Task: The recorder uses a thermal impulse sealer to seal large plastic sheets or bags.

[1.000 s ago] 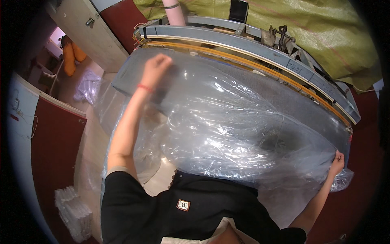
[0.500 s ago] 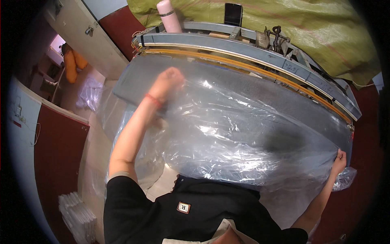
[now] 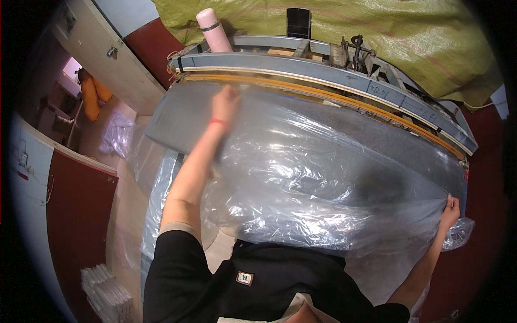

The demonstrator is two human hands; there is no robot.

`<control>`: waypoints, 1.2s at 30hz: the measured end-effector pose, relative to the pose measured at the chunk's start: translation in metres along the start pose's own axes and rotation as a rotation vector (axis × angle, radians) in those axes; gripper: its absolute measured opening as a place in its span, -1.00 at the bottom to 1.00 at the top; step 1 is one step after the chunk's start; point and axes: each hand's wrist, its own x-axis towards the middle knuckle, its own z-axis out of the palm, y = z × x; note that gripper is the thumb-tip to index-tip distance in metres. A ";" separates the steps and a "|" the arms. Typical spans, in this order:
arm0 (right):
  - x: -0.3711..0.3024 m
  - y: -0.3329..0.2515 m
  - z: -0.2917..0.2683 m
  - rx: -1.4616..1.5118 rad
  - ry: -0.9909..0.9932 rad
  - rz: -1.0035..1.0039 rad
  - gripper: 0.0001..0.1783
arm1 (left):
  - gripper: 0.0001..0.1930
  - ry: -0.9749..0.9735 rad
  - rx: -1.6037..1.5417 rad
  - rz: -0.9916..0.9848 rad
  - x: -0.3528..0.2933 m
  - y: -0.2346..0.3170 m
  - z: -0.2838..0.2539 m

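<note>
A large sheet of clear plastic film spreads over the grey work surface in front of me, wrinkled and glossy. My left hand, with a red band at its wrist, is closed on the film's upper left edge close to the bench's far side. At the right end, the fingers of my right hand pinch a corner of the same film. Between both hands the far edge runs in a slanting line, and a strip of grey surface beyond it lies uncovered.
Along the far side runs a grey metal beam with a yellow strip. A pink bottle, a dark phone and a metal clamp are behind it. Stacked plastic packs lie on the floor at left, near an open door.
My left hand has moved slightly up toward the far beam, drawing the film's edge with it. The right hand keeps its hold at nearly the same place.
</note>
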 end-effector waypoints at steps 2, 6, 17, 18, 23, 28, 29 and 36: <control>0.001 -0.001 0.001 -0.015 0.020 -0.003 -0.67 | -0.79 0.032 0.088 0.036 0.001 -0.004 -0.001; 0.000 -0.002 -0.001 -0.036 0.018 0.028 -0.69 | -0.75 0.036 0.226 -0.010 -0.002 0.009 -0.005; 0.046 0.006 0.031 0.769 0.103 0.254 -0.83 | -0.84 0.352 -0.258 -0.186 0.024 -0.023 0.013; 0.048 -0.029 0.041 0.856 0.094 0.376 -0.83 | -0.78 0.323 -0.316 -0.277 0.029 -0.051 0.004; 0.086 -0.034 0.110 0.642 0.184 -0.038 -0.80 | -0.83 0.418 -0.134 -0.119 0.044 -0.066 0.001; 0.111 -0.049 0.133 0.667 0.124 0.104 -0.79 | -0.85 0.359 -0.339 -0.252 0.065 -0.060 0.019; 0.111 -0.050 0.135 0.662 0.125 0.108 -0.79 | -0.85 0.353 -0.340 -0.253 0.067 -0.060 0.022; 0.118 -0.059 0.132 0.439 0.298 0.082 -0.78 | -0.84 0.412 -0.390 -0.239 0.070 -0.057 0.019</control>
